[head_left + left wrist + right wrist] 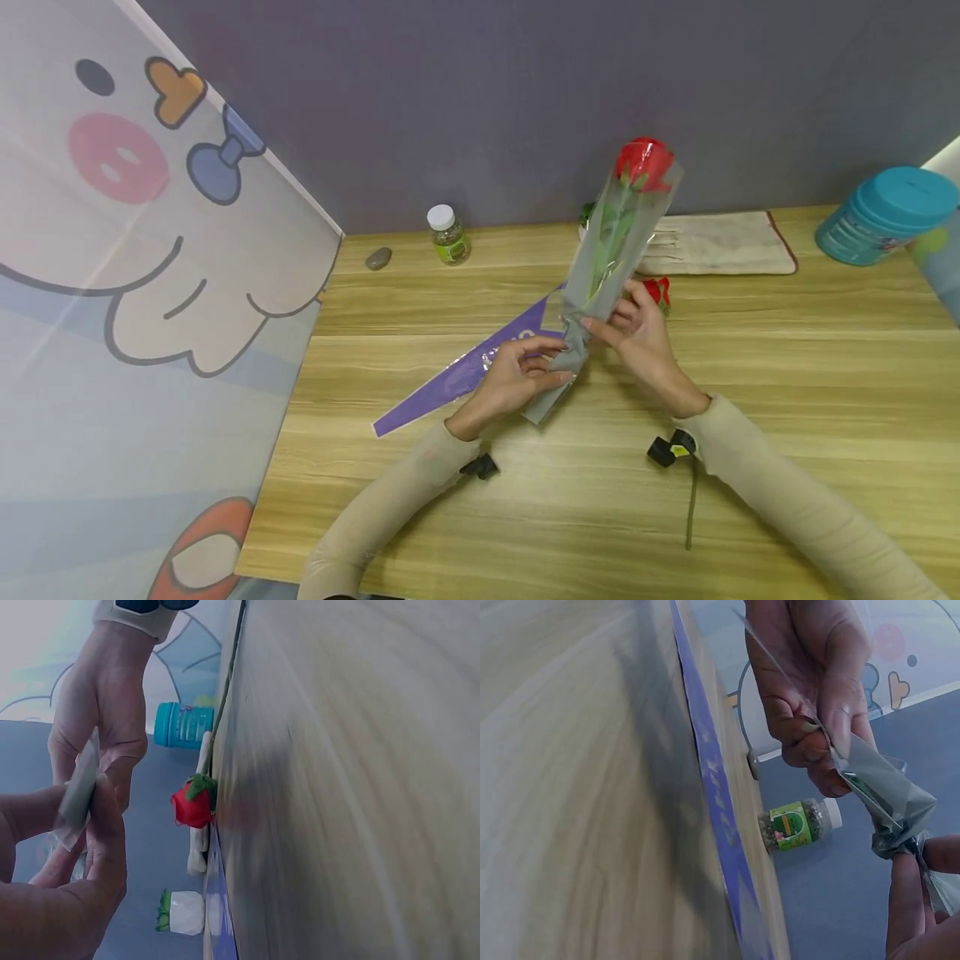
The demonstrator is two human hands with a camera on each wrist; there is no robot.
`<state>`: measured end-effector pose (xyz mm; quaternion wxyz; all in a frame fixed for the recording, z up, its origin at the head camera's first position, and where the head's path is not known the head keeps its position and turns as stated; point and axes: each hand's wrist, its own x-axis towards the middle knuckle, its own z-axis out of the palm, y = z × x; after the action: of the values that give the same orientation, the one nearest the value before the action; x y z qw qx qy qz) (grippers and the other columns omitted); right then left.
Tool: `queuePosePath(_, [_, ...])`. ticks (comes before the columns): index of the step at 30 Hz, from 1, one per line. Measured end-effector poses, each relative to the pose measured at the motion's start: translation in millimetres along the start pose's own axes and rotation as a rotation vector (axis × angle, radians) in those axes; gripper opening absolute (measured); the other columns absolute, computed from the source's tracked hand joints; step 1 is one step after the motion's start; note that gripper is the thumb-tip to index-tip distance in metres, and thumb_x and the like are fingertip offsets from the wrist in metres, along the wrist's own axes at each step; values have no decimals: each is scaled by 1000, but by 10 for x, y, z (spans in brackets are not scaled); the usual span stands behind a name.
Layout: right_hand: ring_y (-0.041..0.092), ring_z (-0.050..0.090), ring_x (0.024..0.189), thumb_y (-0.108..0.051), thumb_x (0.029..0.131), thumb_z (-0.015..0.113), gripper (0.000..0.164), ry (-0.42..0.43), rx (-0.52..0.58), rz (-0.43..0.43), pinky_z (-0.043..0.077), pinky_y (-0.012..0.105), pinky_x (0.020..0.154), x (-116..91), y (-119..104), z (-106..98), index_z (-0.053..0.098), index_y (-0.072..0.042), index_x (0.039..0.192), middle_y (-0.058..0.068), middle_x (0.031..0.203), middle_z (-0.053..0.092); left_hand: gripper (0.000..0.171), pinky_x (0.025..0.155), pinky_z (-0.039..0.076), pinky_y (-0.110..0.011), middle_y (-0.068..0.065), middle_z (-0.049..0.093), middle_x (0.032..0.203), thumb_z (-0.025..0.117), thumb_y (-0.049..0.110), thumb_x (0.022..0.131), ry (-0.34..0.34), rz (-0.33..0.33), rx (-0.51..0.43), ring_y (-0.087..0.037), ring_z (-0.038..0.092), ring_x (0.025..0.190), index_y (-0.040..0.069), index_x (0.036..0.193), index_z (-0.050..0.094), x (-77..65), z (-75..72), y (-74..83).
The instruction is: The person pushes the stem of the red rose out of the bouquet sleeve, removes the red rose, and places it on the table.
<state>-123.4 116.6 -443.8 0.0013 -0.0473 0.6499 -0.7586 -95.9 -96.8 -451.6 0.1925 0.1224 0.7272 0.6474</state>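
Note:
A red rose (643,162) stands tilted up inside a wrapping sleeve (592,275), clear in front and grey behind. The sleeve is gathered and crinkled around its lower part. My left hand (513,375) pinches the sleeve's flattened tail between thumb and fingers. Just above, at the gathered neck, my right hand (648,346) pinches the wrap, its thumb on the front. In the right wrist view the grey wrap (892,791) bunches between both hands, held above the table. The stem's lower end is hidden in the wrap.
Under the hands lies a flat purple sleeve (457,375). A second red rose (193,804) lies on the table, partly behind the right arm. Along the back are a grey stone (378,258), a white-capped jar (448,237), a small potted plant (186,911), a whitish glove (720,242) and a turquoise tub (877,221).

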Motion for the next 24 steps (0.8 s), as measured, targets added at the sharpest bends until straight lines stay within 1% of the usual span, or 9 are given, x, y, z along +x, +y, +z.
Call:
queuePosePath(3, [3, 73, 98, 12, 90, 71, 57, 11, 24, -4, 59, 17, 77, 17, -33, -5, 52, -15, 137, -15, 108, 76, 43, 75, 56, -17, -26, 69, 122, 76, -3, 89, -6, -3, 12, -4, 69, 86, -4, 130, 66, -12, -15, -8])
queuePosePath(8, [7, 73, 95, 8, 93, 71, 50, 34, 54, 10, 60, 19, 74, 38, -82, -38, 53, -17, 132, -12, 107, 76, 45, 74, 55, -16, -30, 70, 116, 77, -5, 88, -7, 0, 16, -3, 68, 84, -7, 131, 64, -40, -22, -5])
queuePosePath(11, [7, 74, 95, 7, 92, 72, 48, 42, 66, 11, 61, 20, 76, 51, -109, -63, 54, -17, 129, -11, 106, 77, 46, 74, 55, -16, -32, 70, 114, 76, -7, 88, -7, 7, 8, -2, 68, 82, -8, 132, 64, -53, -16, 5])
queuePosePath(14, [6, 75, 94, 7, 91, 74, 47, 50, 84, -6, 61, 20, 76, 76, -137, -89, 54, -16, 127, -9, 105, 77, 44, 75, 56, -17, -30, 71, 113, 76, -7, 88, -8, 7, 17, -3, 68, 82, -7, 130, 65, -70, -11, 15])
queuePosePath(19, [5, 75, 89, 12, 90, 71, 49, 87, 132, -53, 60, 18, 72, 135, -195, -148, 55, -16, 127, -8, 102, 77, 44, 77, 58, -19, -32, 70, 115, 75, -10, 87, -18, 2, 1, -13, 73, 87, -9, 129, 64, -78, -2, 2])
queuePosePath(22, [5, 74, 85, 15, 89, 70, 51, 107, 157, -73, 59, 17, 70, 158, -233, -176, 57, -17, 127, -7, 99, 77, 45, 78, 57, -19, -32, 69, 118, 75, -11, 86, -25, 1, -9, -13, 72, 89, -9, 130, 64, -80, 4, 5])
queuePosePath(24, [5, 73, 83, 16, 89, 69, 51, 111, 167, -78, 59, 18, 68, 162, -257, -186, 58, -17, 127, -6, 98, 77, 45, 79, 58, -19, -31, 70, 117, 75, -10, 86, -31, 0, -5, -13, 72, 89, -8, 129, 64, -87, 2, 2])
